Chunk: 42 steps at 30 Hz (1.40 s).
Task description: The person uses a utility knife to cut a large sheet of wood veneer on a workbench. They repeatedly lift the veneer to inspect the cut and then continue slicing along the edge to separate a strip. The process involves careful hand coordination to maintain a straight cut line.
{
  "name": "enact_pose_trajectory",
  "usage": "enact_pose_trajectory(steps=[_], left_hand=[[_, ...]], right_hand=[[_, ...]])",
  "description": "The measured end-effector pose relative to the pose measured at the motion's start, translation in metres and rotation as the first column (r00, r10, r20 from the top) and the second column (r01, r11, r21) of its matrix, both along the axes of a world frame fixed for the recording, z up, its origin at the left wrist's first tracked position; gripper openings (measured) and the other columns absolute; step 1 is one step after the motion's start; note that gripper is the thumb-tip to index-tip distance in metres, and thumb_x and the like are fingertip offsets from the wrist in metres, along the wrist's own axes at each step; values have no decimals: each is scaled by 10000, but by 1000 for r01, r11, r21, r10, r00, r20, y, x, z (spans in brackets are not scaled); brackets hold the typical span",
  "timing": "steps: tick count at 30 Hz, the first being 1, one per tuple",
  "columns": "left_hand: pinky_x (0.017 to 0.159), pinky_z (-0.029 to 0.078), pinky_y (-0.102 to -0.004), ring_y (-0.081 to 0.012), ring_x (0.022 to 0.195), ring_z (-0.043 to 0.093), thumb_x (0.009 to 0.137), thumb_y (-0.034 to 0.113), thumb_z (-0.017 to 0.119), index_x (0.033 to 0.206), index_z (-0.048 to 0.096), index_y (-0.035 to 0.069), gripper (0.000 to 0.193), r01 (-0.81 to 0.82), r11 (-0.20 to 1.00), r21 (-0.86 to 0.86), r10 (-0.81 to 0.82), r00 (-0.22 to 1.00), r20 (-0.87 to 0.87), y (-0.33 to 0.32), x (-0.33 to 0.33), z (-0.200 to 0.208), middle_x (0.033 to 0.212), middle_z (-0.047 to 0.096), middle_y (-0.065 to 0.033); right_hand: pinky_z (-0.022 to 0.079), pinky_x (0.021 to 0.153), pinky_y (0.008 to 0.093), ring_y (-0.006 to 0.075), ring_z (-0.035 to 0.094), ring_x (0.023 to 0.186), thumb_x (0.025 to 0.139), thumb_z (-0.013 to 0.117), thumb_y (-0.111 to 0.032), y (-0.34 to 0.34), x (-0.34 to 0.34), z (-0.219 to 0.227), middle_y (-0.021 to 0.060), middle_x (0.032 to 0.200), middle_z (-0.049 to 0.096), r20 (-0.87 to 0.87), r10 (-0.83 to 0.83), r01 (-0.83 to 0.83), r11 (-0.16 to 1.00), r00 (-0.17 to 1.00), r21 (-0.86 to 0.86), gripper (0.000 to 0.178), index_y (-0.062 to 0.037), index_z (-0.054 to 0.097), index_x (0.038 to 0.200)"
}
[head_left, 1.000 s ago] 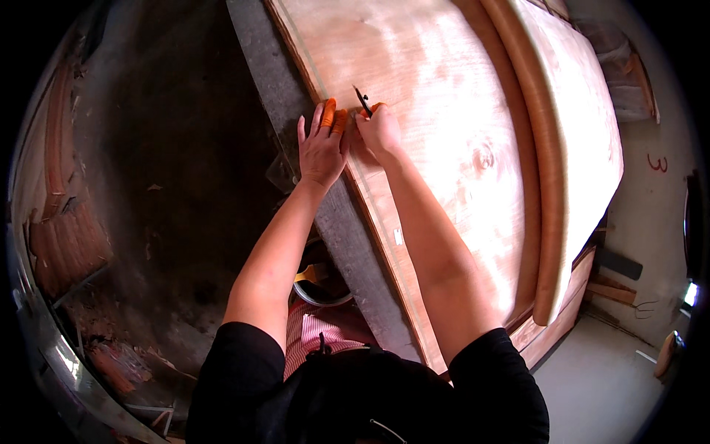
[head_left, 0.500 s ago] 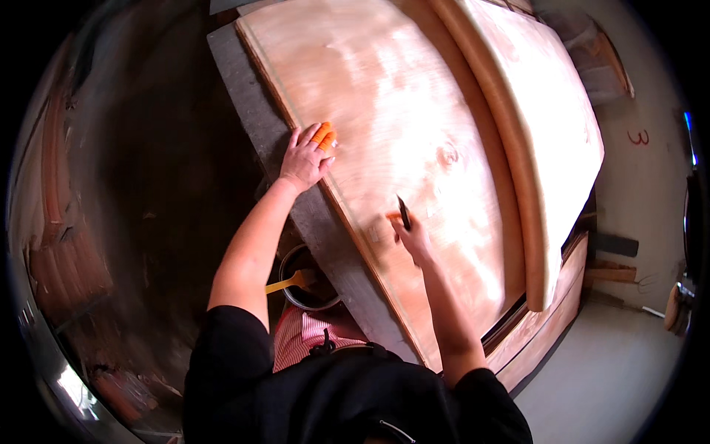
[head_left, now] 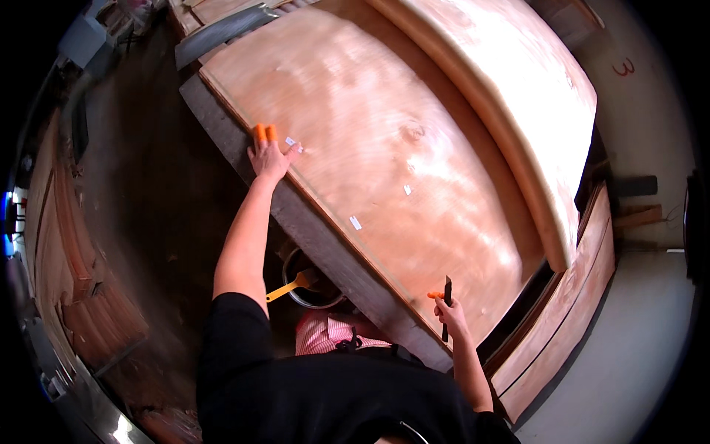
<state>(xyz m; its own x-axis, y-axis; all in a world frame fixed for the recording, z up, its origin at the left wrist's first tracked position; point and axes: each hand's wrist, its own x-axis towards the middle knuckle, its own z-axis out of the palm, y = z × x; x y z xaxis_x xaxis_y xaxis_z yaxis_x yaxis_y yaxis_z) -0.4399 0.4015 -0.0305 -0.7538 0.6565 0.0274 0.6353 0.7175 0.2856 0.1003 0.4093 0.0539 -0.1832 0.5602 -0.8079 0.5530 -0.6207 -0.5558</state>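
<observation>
A wide, pale wood veneer sheet (head_left: 333,96) lies in front of me on a stack with a grey edge board (head_left: 325,255) below it. My left hand (head_left: 270,159) rests near its left edge, fingers stretched out, with orange covers on two of them. My right hand (head_left: 454,318), near the sheet's close corner, is closed around a black utility knife (head_left: 447,287) that points away from me. An orange cover is on a finger of this hand too. Small white slips (head_left: 355,223) lie on the veneer, one (head_left: 290,140) beside my left hand.
Another veneer sheet (head_left: 510,81) is curled back along the right side. Below the stack's edge stands a round pot (head_left: 318,302) with a yellow-handled brush (head_left: 292,286). More boards (head_left: 555,333) lie at the right by a pale wall (head_left: 651,140). Wood pieces (head_left: 103,318) are stacked at the left.
My right hand has come nearer and to the right with the knife. My left hand has shifted left, its fingers now straighter. The view has turned, and white slips now show plainly on the veneer.
</observation>
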Motion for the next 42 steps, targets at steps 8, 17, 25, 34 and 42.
enact_pose_trajectory(steps=[8, 17, 25, 34, 42], left_hand=[[1039, 189, -488, -319, 1254, 308, 768, 521, 529, 1240, 447, 25, 689, -566, 814, -129, 576, 814, 67, 0, 17, 19, 1324, 356, -218], [793, 344, -521, -405, 905, 431, 788, 338, 546, 1178, 430, -30, 548, 672, 704, 230, -582, 731, -356, -18, 336, -33, 1040, 451, -238], [975, 307, -455, -349, 1185, 358, 738, 370, 652, 1282, 380, 47, 689, 959, 170, 227, -974, 199, -109, 125, 539, 60, 1348, 294, -215], [1011, 253, -459, -318, 1255, 294, 778, 501, 557, 1313, 343, 28, 744, 922, 351, -160, -928, 321, -188, 367, 690, 98, 1350, 305, -222], [1056, 113, -519, -263, 1335, 164, 818, 539, 459, 1374, 233, 68, 763, 910, 388, -148, -899, 337, -280, 347, 696, 31, 1452, 173, -103]], right_hand=[[264, 406, 176, 27, 362, 442, 882, 517, -214, -33, 82, -10, -28, 559, 483, -77, -102, 103, 995, 992, 1, 212, -78, 612, 1013], [214, 376, 178, 19, 302, 397, 892, 500, -188, -70, 223, -49, -39, 541, 453, -217, -429, 415, 903, 877, -107, 200, -85, 606, 1027], [266, 387, 178, 26, 375, 425, 878, 515, -177, -62, 322, -95, -39, 567, 503, -265, -467, 497, 866, 844, 58, 181, -81, 616, 993], [276, 386, 189, 43, 389, 423, 866, 531, -173, -106, 410, -105, -29, 562, 518, -206, -696, 706, 707, 688, -31, 174, -82, 621, 983], [285, 391, 197, 50, 382, 417, 888, 483, -189, -50, 411, -133, -22, 538, 512, -260, -706, 724, 689, 659, -38, 199, -69, 599, 994]])
